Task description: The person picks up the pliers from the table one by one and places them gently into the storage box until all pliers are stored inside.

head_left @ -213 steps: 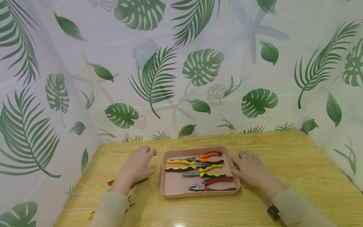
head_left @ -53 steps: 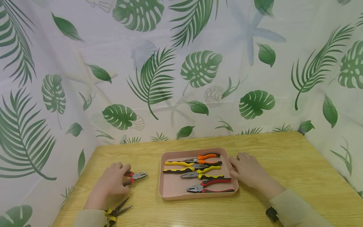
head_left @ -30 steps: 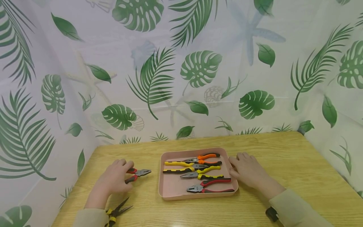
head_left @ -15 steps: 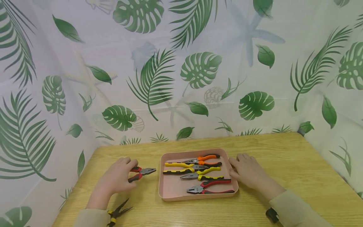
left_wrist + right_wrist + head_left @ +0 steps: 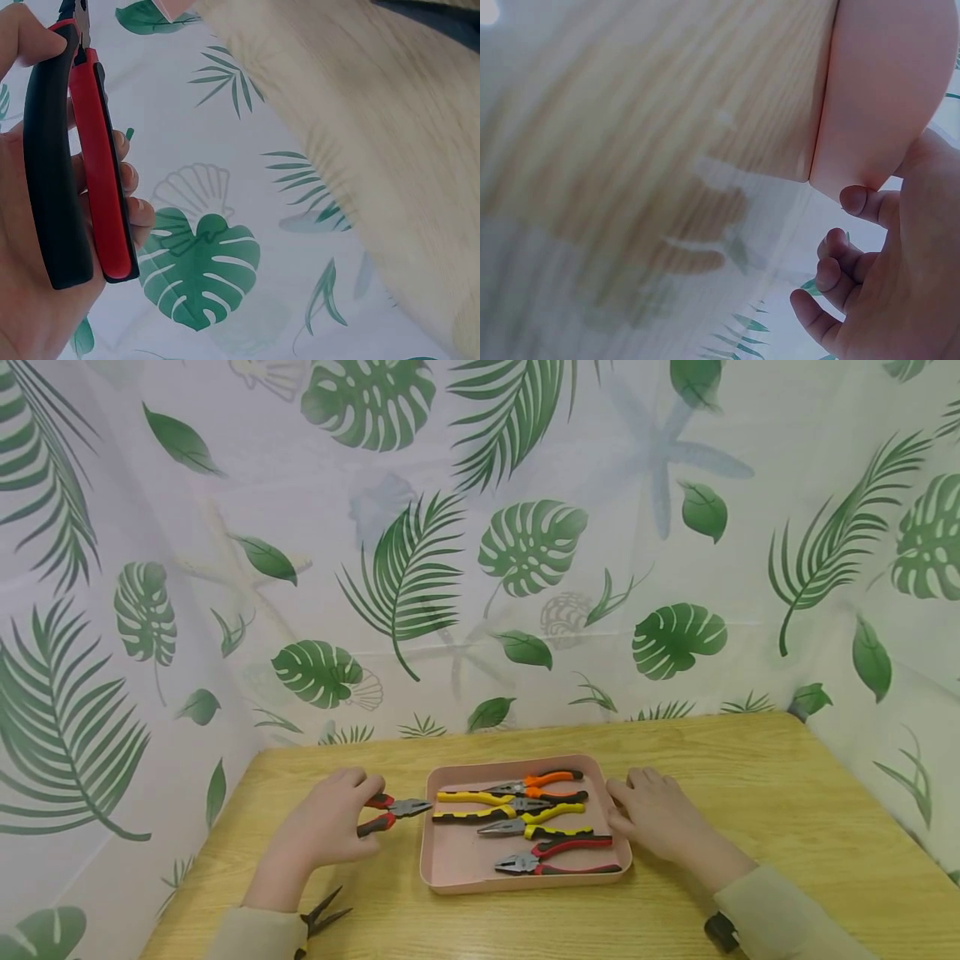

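My left hand (image 5: 330, 818) grips red-and-black pliers (image 5: 101, 165) by the handles, the thumb on one handle and the fingers curled behind the other. Their metal nose points right, its tip overlapping the left rim of the pink tray (image 5: 453, 864) in the head view. At the tray's right side, my right hand (image 5: 663, 814) rests its fingertips against the wall, the other fingers loosely bent. Inside the tray lie orange-handled pliers (image 5: 551, 777), yellow-and-black pliers (image 5: 472, 814), yellow long-nose pliers (image 5: 558, 831) and another red-and-black pair (image 5: 555, 853).
Black-nosed pliers with yellow parts (image 5: 321, 918) lie on the wooden table (image 5: 525, 922) beside my left sleeve, which hides their handles. A leaf-patterned cloth (image 5: 480, 610) stands behind the table and along both sides.
My left hand took hold of the red-and-black pliers on the left of the table and has carried them right, up to the tray's rim. My right hand has stayed at the tray.
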Demonstrator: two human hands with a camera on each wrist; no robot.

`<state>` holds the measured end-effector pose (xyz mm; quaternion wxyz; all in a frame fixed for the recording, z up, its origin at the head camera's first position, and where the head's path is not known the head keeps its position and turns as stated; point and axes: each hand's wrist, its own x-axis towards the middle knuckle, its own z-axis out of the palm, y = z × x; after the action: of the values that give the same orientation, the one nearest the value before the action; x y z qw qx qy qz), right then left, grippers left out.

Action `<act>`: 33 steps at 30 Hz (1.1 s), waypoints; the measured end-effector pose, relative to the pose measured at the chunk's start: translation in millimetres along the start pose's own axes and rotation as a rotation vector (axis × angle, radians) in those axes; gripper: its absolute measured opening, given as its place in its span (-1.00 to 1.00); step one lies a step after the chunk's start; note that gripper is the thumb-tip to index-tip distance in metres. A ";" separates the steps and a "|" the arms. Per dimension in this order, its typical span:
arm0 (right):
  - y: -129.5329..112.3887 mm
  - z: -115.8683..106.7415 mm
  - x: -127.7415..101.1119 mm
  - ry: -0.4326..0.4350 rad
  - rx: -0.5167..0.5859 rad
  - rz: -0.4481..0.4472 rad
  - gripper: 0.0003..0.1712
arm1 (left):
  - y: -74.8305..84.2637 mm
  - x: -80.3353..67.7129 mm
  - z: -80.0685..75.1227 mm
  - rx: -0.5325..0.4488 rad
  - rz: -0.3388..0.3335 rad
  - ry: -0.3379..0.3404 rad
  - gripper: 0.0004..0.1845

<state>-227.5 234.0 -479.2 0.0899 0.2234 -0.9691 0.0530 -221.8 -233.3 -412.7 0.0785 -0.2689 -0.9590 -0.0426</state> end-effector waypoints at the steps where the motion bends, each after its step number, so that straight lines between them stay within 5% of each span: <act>1: 0.3 0.5 0.0 0.001 0.001 -0.001 -0.77 | 1.0 1.2 0.3 0.004 0.001 0.002 -0.48; 33: 2.4 2.4 0.9 -0.019 0.027 0.013 -0.78 | 28.5 29.1 8.0 -0.004 0.113 0.049 -0.52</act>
<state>-229.7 235.4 -481.5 0.0773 0.2190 -0.9705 0.0645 -232.5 -193.2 -414.4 0.1035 -0.3215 -0.9401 -0.0464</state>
